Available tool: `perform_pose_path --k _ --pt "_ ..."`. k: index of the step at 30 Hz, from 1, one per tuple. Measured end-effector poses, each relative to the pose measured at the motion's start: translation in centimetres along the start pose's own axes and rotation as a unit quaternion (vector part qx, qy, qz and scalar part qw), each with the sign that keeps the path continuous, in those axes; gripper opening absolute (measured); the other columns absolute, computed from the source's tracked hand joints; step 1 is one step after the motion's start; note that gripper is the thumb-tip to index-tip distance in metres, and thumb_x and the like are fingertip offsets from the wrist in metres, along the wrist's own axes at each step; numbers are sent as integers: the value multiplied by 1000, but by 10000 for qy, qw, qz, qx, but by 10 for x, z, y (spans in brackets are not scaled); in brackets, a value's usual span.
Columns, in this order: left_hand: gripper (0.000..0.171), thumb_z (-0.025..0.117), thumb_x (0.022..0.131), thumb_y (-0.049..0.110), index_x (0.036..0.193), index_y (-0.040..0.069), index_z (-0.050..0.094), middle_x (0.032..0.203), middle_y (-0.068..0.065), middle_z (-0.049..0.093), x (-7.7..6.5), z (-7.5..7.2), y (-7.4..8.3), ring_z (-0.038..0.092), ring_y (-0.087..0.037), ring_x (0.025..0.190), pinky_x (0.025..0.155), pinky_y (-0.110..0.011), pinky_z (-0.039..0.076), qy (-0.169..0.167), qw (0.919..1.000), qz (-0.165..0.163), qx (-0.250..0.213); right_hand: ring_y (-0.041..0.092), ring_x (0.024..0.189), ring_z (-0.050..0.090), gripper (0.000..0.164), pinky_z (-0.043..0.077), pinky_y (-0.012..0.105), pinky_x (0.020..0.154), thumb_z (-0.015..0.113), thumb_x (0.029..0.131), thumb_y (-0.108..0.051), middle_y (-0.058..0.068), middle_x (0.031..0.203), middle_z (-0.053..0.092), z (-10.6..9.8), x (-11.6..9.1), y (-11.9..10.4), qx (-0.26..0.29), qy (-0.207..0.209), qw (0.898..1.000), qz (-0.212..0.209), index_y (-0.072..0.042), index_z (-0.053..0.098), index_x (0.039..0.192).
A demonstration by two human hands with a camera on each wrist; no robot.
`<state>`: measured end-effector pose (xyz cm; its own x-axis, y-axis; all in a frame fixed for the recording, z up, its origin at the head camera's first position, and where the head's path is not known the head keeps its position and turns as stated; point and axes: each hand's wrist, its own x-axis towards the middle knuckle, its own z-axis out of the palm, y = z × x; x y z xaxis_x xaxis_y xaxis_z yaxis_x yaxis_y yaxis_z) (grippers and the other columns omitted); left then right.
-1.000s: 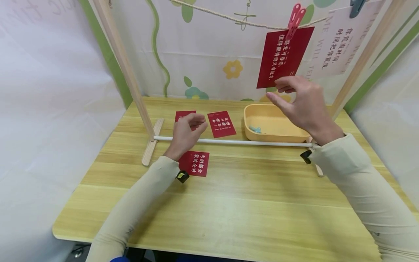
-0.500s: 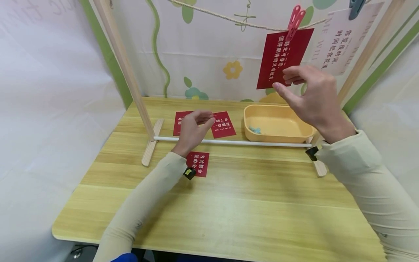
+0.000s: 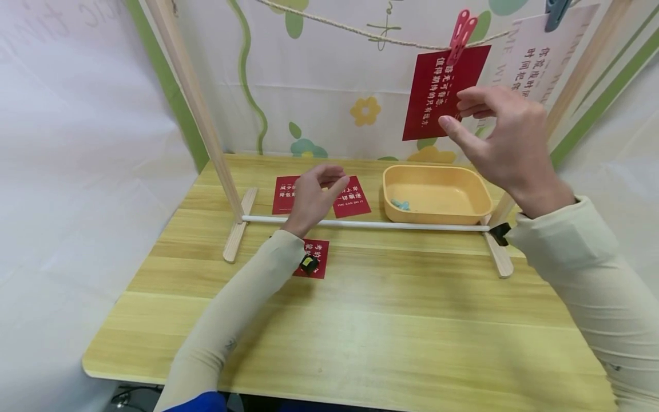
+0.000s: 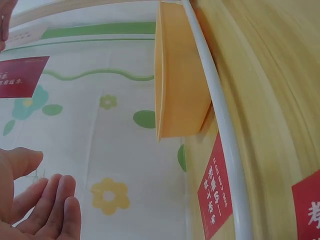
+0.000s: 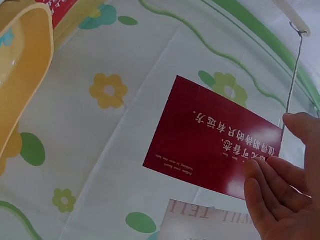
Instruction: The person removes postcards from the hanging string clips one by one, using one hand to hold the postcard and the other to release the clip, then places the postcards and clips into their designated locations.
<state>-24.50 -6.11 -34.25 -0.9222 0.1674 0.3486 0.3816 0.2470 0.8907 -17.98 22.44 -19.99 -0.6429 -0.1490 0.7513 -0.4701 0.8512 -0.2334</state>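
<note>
A red card (image 3: 437, 91) with white characters hangs from the rope (image 3: 355, 26), clipped by a pink clothespin (image 3: 461, 35). My right hand (image 3: 512, 140) is in front of its lower right part, fingers loosely bent and holding nothing. To the right hangs a pale card (image 3: 535, 63) under a grey-blue clothespin (image 3: 556, 14). My left hand (image 3: 315, 197), also with nothing in it, hovers above the white bar, partly hiding one red card (image 3: 283, 194) and another red card (image 3: 352, 197) on the table. A third red card (image 3: 318, 260) lies nearer, partly behind my left wrist.
A yellow tray (image 3: 437, 214) holding small light blue pieces (image 3: 400, 204) stands at the back right of the wooden table (image 3: 386, 332). The white bar (image 3: 401, 225) crosses low between wooden posts (image 3: 193, 109) on flat feet. A patterned cloth (image 3: 319, 74) hangs behind.
My right hand has moved right and up, uncovering more of the yellow tray. My left hand has drifted right and slightly up over the table cards. Neither hand has taken hold of anything.
</note>
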Motion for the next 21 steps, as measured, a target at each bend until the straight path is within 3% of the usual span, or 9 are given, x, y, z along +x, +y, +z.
perform_pose_path --k 8,21 --pt "30 75 100 16 127 4 71 121 -11 76 10 13 9 72 -22 112 104 -33 59 9 9998 165 -141 37 104 73 47 36 2 92 75 98 -35 18 120 77 -8 7 -1 -69 78 9999 53 -1 71 130" --pt "31 74 101 16 128 2 70 123 -12 76 23 29 26 73 -22 114 101 -23 59 -34 9994 296 -200 40 109 73 48 36 2 92 72 100 -36 19 124 76 -15 15 -3 -264 63 9996 88 -2 68 135"
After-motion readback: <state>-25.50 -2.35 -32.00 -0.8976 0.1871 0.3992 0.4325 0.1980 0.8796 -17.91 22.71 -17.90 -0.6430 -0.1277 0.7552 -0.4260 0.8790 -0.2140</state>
